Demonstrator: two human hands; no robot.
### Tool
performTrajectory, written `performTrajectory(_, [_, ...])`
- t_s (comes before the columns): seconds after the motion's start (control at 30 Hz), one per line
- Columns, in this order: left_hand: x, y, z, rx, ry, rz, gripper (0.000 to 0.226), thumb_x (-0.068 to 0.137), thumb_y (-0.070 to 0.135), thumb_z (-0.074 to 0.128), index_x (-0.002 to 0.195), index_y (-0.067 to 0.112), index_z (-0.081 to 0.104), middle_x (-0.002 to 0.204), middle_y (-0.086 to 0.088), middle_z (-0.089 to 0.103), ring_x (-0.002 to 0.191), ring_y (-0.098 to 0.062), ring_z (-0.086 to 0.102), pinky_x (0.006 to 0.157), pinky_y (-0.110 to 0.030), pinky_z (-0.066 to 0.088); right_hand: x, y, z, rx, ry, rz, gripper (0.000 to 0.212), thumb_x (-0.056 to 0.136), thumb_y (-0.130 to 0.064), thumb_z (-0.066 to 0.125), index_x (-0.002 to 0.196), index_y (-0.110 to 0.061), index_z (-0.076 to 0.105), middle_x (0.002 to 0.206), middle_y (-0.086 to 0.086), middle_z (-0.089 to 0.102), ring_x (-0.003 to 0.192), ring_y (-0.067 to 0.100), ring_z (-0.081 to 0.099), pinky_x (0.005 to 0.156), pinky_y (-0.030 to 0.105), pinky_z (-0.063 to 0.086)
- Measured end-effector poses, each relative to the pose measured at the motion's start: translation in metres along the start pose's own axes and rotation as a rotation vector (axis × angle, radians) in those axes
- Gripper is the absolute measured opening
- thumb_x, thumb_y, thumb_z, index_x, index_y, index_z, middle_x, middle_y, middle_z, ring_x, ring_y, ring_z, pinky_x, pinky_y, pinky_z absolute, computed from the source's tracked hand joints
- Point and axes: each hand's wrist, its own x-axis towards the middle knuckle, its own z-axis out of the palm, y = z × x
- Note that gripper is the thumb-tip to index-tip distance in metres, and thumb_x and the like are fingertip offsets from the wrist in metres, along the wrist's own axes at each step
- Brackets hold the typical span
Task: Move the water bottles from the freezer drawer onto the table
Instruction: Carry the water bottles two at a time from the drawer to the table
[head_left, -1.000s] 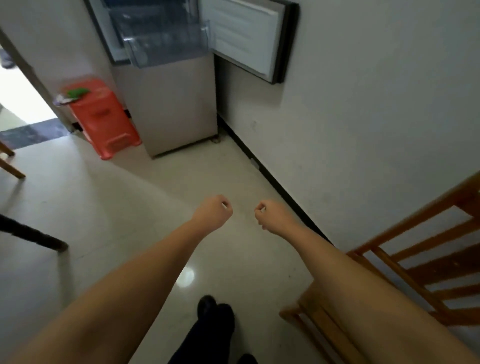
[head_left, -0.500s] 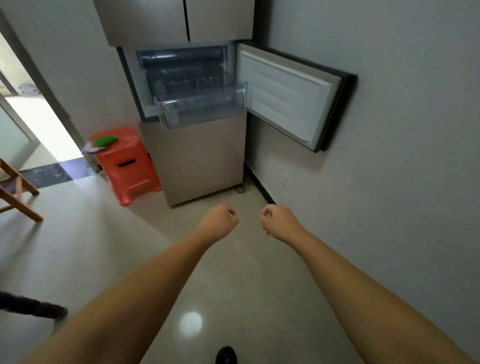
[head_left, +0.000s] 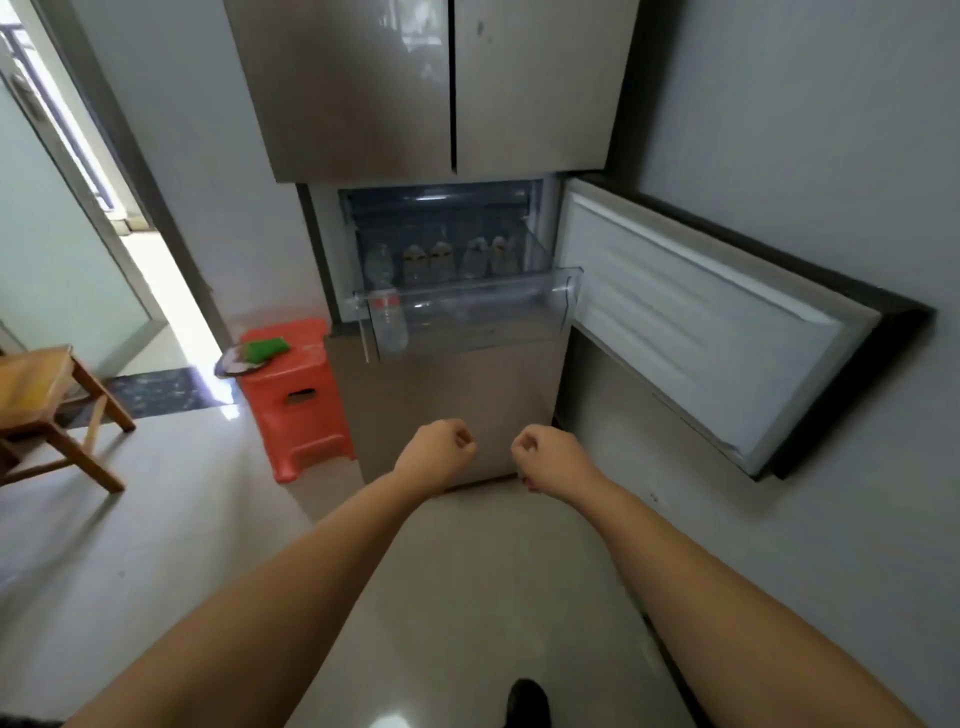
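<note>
Both hands are curled into loose fists and hold nothing: the left hand (head_left: 435, 453) and the right hand (head_left: 551, 458) hang side by side, close but apart, in front of the lower fridge panel. Compared with 1 second ago, the fridge (head_left: 441, 88) has come much nearer and its open compartment now sits squarely ahead rather than at the top edge of the view, so the person appears to be walking up to it, and the reach has not yet begun. The clear freezer drawer (head_left: 467, 306) is pulled out, its door (head_left: 696, 317) swung open to the right against the wall. Inside stand the water bottles (head_left: 441, 260), about 5 in a row at the back, with 1 more bottle (head_left: 390, 322) at the front left corner. No table shows here, so none can be judged delivered. The floor is pale, glossy tile. An orange stool (head_left: 296, 395) stands just left of the fridge, a wooden chair (head_left: 47, 395) farther left by a bright doorway (head_left: 150, 291).
</note>
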Motion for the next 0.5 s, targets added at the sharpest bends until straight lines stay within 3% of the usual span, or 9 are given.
performTrajectory(0.2, [0.131,0.043,-0.039,-0.093,0.129,0.016,0.025,0.091,0.020,0.055,0.109,0.010,0.067,0.108,-0.008,0.069,0.102,-0.022,0.064,0.091,-0.032,0.051,0.142,-0.020,-0.072,-0.064,0.014,-0.086,0.020,0.094,-0.025,0.050,0.100,-0.013,0.065,0.098,0.009,0.070,0.093,0.026,0.065,0.082,0.035,0.052])
performTrajectory(0.33, [0.189,0.048,-0.058,-0.133,0.162,0.008,0.023,0.093,0.019,0.054,0.109,0.010,0.066,0.106,-0.008,0.068,0.100,-0.022,0.063,0.092,-0.037,0.052,0.210,-0.040,-0.085,-0.066,-0.009,-0.140,0.018,0.094,-0.025,0.051,0.097,-0.015,0.065,0.095,0.008,0.070,0.092,0.024,0.065,0.080,0.033,0.050])
performTrajectory(0.5, [0.275,0.030,-0.097,-0.134,0.225,-0.016,0.022,0.092,0.018,0.055,0.107,0.009,0.067,0.105,-0.009,0.070,0.098,-0.022,0.064,0.088,-0.031,0.050,0.294,-0.074,-0.079,0.006,-0.002,-0.203,0.014,0.094,-0.021,0.051,0.087,-0.018,0.062,0.082,0.005,0.070,0.082,0.025,0.068,0.079,0.036,0.054])
